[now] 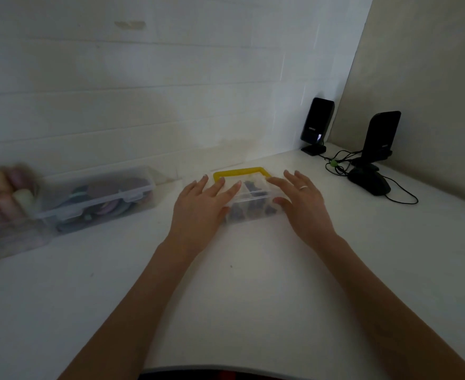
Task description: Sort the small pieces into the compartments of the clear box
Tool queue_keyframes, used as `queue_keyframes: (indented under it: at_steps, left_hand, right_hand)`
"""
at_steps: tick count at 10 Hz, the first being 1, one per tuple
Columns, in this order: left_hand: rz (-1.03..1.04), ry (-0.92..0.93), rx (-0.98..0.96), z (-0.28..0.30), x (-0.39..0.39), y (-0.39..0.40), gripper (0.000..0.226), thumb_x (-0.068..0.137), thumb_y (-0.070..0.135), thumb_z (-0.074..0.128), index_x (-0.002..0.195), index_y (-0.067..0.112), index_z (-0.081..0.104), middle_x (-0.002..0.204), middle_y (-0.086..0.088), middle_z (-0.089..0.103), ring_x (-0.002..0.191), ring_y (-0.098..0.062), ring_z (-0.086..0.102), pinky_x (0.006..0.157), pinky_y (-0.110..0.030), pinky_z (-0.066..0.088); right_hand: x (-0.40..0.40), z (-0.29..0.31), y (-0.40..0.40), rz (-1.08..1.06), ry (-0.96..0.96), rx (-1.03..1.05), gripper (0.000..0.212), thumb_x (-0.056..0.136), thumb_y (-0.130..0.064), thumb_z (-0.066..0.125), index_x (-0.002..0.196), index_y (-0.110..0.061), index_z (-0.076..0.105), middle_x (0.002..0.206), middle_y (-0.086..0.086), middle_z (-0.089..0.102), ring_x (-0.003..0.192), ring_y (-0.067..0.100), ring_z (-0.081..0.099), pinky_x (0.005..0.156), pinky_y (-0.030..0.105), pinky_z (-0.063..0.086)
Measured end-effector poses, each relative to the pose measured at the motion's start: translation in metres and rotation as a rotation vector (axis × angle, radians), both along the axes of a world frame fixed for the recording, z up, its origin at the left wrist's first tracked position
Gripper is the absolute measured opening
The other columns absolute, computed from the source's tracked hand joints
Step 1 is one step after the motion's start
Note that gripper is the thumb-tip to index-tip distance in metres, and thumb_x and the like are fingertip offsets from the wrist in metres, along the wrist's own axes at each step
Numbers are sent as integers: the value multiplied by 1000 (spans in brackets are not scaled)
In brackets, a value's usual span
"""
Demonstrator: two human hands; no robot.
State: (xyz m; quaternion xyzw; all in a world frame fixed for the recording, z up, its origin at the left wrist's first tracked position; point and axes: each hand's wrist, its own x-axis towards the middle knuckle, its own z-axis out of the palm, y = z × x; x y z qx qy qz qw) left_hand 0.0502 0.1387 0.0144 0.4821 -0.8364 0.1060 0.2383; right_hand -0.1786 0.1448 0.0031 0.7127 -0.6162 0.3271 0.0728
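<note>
The clear compartment box with its yellow handle sits mid-table, left hand flat on its lid, right hand flat-fingered against its right side, neither gripping; press evenly so the dark pieces inside stay separated.

Both hands flat on clear box w/ yellow handle.

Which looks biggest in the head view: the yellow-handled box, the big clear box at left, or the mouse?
1. Big clear box, though blurred.
2. Yellow-handled box, partly covered by both hands.
3. Mouse.
The mouse lies farther away, so its rank is less sure.
</note>
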Motion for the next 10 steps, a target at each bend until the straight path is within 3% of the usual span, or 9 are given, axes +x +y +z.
queue_keyframes:
  at_steps: [2,4,5,6,9,10]
  left_hand:
    - [220,-77,18,1,4,-29,50,99,28,40,146,34,27,155,-3,30,143,-29,24,114,-37,15]
    - [263,-61,-8,1,28,-51,48,92,12,49,140,15,44,145,-17,44,136,-31,39,109,-39,27]
    - [256,-73,-116,0,31,-53,44,73,3,72,116,6,66,116,-23,66,107,-39,63,87,-44,50]
    - [261,-93,-172,0,35,-62,42,66,4,78,107,7,71,106,-19,71,97,-37,68,78,-41,54]
    - [219,-46,-259,-9,49,-76,34,77,19,64,110,15,70,112,-12,70,103,-30,67,87,-40,49]
    - [208,14,-100,1,47,-75,40,81,22,59,121,17,63,125,-12,63,115,-30,60,95,-38,42]
  right_hand:
    - [36,1,-46,-53,-12,46,45,95,-18,50,135,-37,45,151,4,37,145,21,18,115,47,8]
    - [67,0,-82,56,-79,22,45,94,-13,51,136,-28,47,147,9,42,143,22,23,115,39,14]
    - [74,-1,-93,107,-131,2,46,93,-7,51,136,-24,49,146,13,42,143,24,23,114,35,22]
    - [77,-2,-103,141,-155,7,46,94,-5,49,137,-23,48,148,13,39,145,25,18,112,36,26]
    - [84,-14,-112,177,-189,-6,49,97,-7,42,142,-25,38,156,6,24,147,24,6,114,41,23]
    - [78,-1,-110,150,-125,63,53,98,-10,39,144,-34,31,157,0,22,147,20,5,116,54,10]
